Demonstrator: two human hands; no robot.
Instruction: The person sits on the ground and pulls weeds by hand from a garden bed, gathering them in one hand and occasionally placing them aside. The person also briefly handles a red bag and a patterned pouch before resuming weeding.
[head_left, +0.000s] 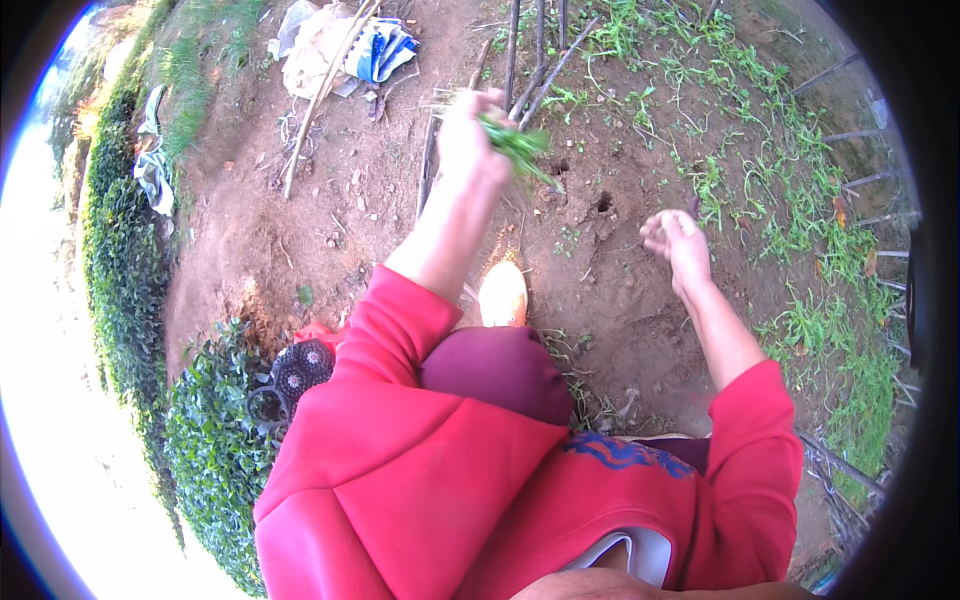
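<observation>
My left hand (474, 144) is closed around a bunch of leafy greens (521, 146), held above the bare soil ahead of my shoe. The leaves stick out to the right, and thin pale stems or roots (442, 101) poke out on the left; both are motion-blurred. To the right, over the soil beside the weed patch, is my right hand (679, 241). Its fingers are loosely bent and apart, with nothing clearly seen in them. A small dark purplish thing (694, 206) shows just past its knuckles; whether they touch cannot be made out.
Low green plants (810, 172) spread over the ground on the right. Wooden sticks (536, 67) lie ahead, and a long pole (322, 97) crosses crumpled plastic sheeting (315, 45). A small hole (604, 201) opens in the soil. Shrubs (217, 450) and a dark patterned object (302, 367) are at left.
</observation>
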